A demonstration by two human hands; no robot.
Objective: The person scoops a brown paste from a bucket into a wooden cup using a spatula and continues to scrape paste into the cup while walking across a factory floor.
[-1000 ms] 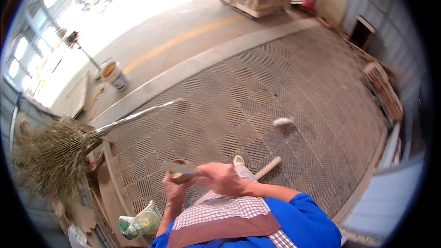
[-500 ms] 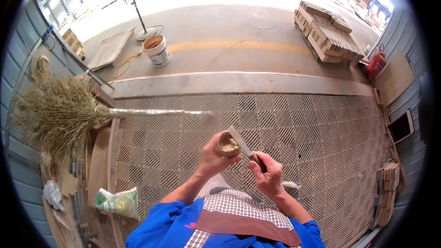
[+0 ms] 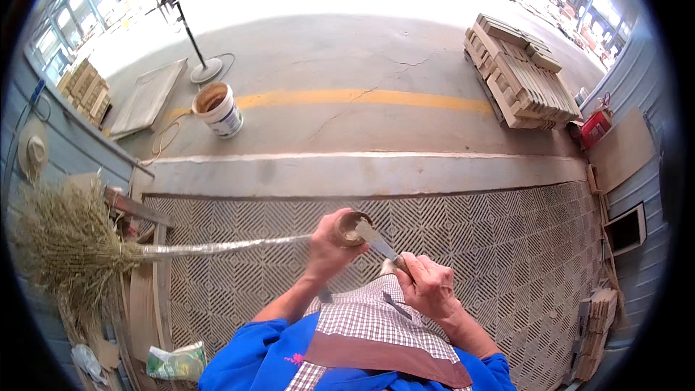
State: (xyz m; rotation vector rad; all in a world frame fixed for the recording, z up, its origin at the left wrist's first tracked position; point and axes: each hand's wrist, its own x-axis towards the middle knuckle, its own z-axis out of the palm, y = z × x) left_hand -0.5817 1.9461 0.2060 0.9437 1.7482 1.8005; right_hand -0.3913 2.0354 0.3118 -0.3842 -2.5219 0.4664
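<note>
Scraper (image 3: 381, 245) tip shifted since the earlier frame: from past the far rim of the cup (image 3: 343, 223) to its mouth. Left hand (image 3: 328, 245) wraps cup, above floor mat (image 3: 514, 246); right hand (image 3: 432, 286) grips scraper handle; hands apart. Judged: cup light, stiff, best held round its wall; blade thin, probably springy, so hold the handle.

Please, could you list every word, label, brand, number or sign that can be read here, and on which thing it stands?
No text is clear enough to quote.
White round plastic bucket: dark print, too small to read.
Green-and-white plastic bag: print too blurred.
Blue cloth shirt: pink mark, unreadable.
Small round brown cup, flat metal-bladed scraper: none that I can see.
</note>
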